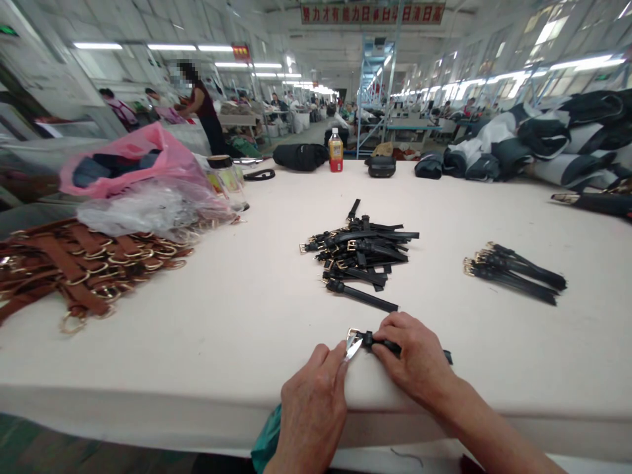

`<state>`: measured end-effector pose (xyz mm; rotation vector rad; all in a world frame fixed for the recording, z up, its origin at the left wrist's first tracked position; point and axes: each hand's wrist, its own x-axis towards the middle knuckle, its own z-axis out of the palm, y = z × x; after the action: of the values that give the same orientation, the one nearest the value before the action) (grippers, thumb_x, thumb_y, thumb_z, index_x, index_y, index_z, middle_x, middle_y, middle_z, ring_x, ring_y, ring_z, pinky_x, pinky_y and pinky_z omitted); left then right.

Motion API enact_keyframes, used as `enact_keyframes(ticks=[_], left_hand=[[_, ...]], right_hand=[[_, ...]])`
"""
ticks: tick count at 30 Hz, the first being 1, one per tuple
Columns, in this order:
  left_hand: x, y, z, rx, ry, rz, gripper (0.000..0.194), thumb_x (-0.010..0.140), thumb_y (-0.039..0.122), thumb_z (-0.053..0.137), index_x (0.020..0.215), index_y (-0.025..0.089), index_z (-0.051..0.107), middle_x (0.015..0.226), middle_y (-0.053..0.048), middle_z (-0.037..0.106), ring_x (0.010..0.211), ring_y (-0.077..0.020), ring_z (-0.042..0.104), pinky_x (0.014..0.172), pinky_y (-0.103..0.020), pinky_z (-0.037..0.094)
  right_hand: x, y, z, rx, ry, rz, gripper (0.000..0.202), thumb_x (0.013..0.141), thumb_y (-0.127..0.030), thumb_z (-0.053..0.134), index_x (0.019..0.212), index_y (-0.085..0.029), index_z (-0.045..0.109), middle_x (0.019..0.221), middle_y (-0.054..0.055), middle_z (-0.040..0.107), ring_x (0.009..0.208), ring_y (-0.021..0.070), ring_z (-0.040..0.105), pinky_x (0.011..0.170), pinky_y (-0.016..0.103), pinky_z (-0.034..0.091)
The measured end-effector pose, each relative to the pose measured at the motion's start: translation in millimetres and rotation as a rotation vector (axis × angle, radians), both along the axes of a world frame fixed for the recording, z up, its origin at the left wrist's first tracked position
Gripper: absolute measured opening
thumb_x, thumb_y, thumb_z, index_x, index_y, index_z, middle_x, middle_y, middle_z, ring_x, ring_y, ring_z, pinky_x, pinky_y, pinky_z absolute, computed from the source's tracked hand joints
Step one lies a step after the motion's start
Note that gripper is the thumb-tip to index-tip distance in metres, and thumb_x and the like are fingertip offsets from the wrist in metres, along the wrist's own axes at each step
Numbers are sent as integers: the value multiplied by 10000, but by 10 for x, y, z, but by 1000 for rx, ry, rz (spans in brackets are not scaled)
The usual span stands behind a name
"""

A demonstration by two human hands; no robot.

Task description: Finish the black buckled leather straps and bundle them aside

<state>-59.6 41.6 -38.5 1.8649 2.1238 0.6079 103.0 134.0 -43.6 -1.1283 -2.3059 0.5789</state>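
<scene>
My left hand [318, 388] is closed on a small metal cutting tool [353, 349], whose pointed blades reach the gold buckle [352, 334] of a short black strap. My right hand [412, 352] pinches this black strap [367, 339] just right of its buckle, and the strap's far end [447, 356] sticks out beyond the fingers. Ahead of my hands lies a loose pile of black buckled straps [365, 247], with one strap [363, 295] nearest to me. To the right is a smaller bundle of similar straps [518, 271], lying roughly side by side.
Brown straps with gold rings [83, 263] and a pink bag [172, 158] cover the table's left side. A bottle [336, 150], a black pouch [300, 157] and dark rolled pieces [513, 148] line the far edge. A person [202, 108] stands at the back left.
</scene>
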Motion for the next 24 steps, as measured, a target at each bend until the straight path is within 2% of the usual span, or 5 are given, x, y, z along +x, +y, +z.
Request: enact_keyframes(ticks=[7,14,24], left_hand=[[-30,-36,45,14,-51,-19,307,943,228,367,1160,282,577,860,-9,628,772,-162,627,665,-269,449],[-1,-74,-24,13,-34,-13,314,944,226,357,1187,266,551,904,-23,611,763,-181,616,678,-308,450],[-17,-37,-30,1,47,-21,332,950,216,346,1231,263,516,922,-23,610,753,-172,621,663,-290,450]], right_hand=[[-34,83,86,-191,-64,6,87,747,-145,573,705,-218,595,814,-26,576,771,130,528,680,252,361],[-60,56,71,-182,-126,-22,71,798,-186,510,744,-212,549,814,-26,559,770,132,506,680,256,333],[-35,90,23,-184,-63,-4,68,773,-195,534,714,-213,563,783,-32,570,737,128,513,649,250,340]])
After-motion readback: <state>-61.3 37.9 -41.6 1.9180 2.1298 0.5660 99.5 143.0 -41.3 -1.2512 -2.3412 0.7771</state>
